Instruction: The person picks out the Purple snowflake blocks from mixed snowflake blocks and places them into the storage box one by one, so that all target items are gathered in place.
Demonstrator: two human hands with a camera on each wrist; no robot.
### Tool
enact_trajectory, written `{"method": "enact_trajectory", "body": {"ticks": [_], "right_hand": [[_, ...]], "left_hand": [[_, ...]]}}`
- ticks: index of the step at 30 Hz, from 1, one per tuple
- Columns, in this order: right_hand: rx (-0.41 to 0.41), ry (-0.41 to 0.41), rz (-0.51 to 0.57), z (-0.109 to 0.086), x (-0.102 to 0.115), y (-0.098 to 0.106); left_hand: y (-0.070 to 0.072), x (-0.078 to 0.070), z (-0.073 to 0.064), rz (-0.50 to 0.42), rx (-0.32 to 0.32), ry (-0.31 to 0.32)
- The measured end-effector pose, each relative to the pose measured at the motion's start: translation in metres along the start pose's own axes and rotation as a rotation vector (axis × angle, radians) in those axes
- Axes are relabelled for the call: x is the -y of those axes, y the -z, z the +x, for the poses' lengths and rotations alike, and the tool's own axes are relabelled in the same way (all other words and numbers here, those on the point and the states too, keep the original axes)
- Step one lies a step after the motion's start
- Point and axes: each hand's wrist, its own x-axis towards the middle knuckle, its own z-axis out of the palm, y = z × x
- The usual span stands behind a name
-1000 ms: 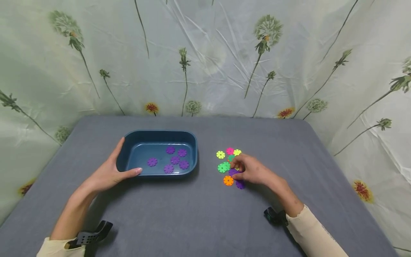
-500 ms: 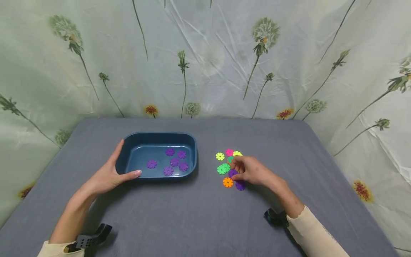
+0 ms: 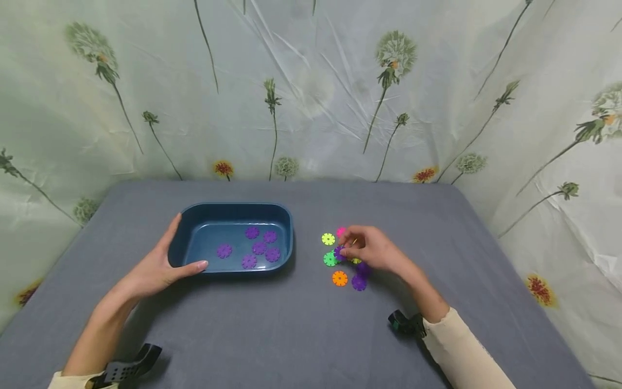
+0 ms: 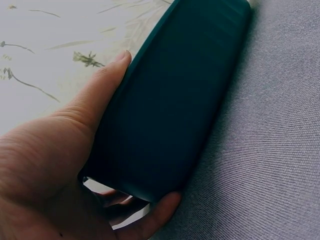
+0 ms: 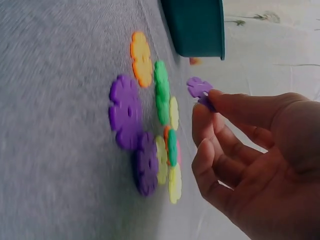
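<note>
My left hand [image 3: 153, 272] grips the left end of a blue rectangular plastic basin [image 3: 204, 237], its thumb along the near side and fingers round the end. In the left wrist view the basin's dark outer wall [image 4: 165, 100] fills the space beside the thumb. Several purple snowflake discs [image 3: 224, 251] lie flat inside it. My right hand [image 3: 374, 249] pinches another purple snowflake disc [image 5: 199, 87] between thumb and forefinger, raised above the loose pile. Under and around that hand lie an orange disc [image 3: 339, 279], green discs [image 3: 330, 259] and more purple discs [image 3: 359, 282].
A yellow disc [image 3: 328, 239] and a pink disc [image 3: 341, 232] lie at the far side of the pile, partly hidden by the right hand. Grey cloth [image 3: 272, 335] covers the table. A flower-printed curtain [image 3: 311, 108] hangs behind it.
My right hand has lifted the purple disc off the pile and shifted slightly away and to the left, uncovering another purple disc. The left hand still holds the basin; the view has shifted a little.
</note>
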Motion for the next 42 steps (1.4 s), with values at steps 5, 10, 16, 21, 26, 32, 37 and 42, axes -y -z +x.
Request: {"method": "enact_trajectory", "body": {"ticks": [5, 10, 16, 21, 26, 32, 37, 42], "right_hand": [[-0.016, 0.025, 0.022, 0.005, 0.005, -0.007], [-0.051, 0.038, 0.02, 0.012, 0.008, -0.014], [-0.053, 0.046, 0.039, 0.017, 0.018, -0.02], [-0.073, 0.057, 0.087, 0.022, 0.024, -0.024], [-0.077, 0.064, 0.128, 0.026, 0.028, -0.032], [-0.118, 0.07, 0.158, 0.031, 0.036, -0.038], [-0.098, 0.087, 0.237, 0.035, 0.04, -0.042], [-0.067, 0.102, 0.32, 0.042, 0.051, -0.044]], "left_hand": [[0.001, 0.001, -0.001, -0.002, 0.002, 0.008], [0.001, 0.0, -0.001, -0.01, -0.001, 0.015], [0.0, 0.0, 0.0, -0.022, -0.003, 0.014], [0.0, -0.002, 0.001, -0.004, -0.011, 0.011], [-0.001, -0.002, -0.001, 0.007, -0.002, 0.02], [-0.001, -0.003, 0.0, 0.001, -0.005, 0.023], [-0.002, -0.003, 0.002, 0.004, -0.004, 0.028], [-0.002, -0.002, 0.001, 0.003, -0.005, 0.042]]}}
